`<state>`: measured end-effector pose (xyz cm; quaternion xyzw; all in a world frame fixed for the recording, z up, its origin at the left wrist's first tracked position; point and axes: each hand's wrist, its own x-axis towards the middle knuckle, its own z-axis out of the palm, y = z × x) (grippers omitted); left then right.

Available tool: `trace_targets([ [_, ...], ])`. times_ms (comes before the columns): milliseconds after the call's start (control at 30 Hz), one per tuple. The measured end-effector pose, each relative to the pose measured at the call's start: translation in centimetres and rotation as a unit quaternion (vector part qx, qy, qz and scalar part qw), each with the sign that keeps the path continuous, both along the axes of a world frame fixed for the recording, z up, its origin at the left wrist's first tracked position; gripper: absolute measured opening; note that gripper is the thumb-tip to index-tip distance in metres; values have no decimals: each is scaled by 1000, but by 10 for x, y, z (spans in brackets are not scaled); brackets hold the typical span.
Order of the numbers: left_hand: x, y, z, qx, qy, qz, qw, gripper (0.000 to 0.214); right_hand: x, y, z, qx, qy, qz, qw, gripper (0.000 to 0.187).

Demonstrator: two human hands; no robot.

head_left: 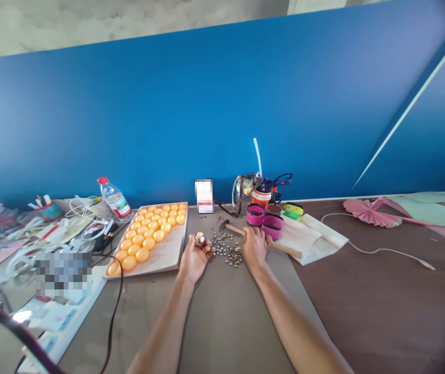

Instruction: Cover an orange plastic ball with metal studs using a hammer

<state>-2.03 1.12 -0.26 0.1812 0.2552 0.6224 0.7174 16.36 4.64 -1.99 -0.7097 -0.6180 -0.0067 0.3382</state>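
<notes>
My left hand [194, 258] is palm up, its fingers curled round a small ball covered in shiny studs [200, 239]. My right hand [254, 246] rests palm down on the table beside a heap of small metal studs [228, 249], fingers closed near the pile; what they pinch is hidden. A wooden-handled hammer [272, 243] lies under and behind the right hand. Just left of my left hand is a tray [167, 254] holding several orange balls [144, 240].
Pink ribbon rolls [264, 221], a cup of tools [261, 193], a water bottle [115, 200], white paper [308, 236], a white cable [386, 252], pink paper fans [370, 212] and cluttered craft items at left [51, 234]. A black cord [113, 311] crosses the front left. A blue wall stands behind.
</notes>
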Motion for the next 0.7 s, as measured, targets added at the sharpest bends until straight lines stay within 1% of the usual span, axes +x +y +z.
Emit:
trace_targets([
  [300, 4, -3, 7, -12, 16, 3, 1000, 25, -1, -1, -4, -38, -11, -7, 999, 19],
  [433, 4, -3, 5, -14, 27, 2, 1000, 26, -2, -4, 1, -19, -13, 2, 1000, 19],
  [500, 4, -1, 4, -16, 29, 0, 999, 26, -5, -7, 6, -8, -16, 44, 999, 22],
  [567, 4, -1, 3, -17, 27, -2, 999, 26, -9, -11, 13, -16, -32, 117, 992, 23],
  [633, 4, 0, 3, -16, 23, -4, 1000, 25, -15, -15, 18, -37, -63, 192, 979, 25],
  [700, 5, -1, 5, -16, 21, -6, 1000, 25, -20, -19, 20, -64, -97, 246, 962, 28],
])
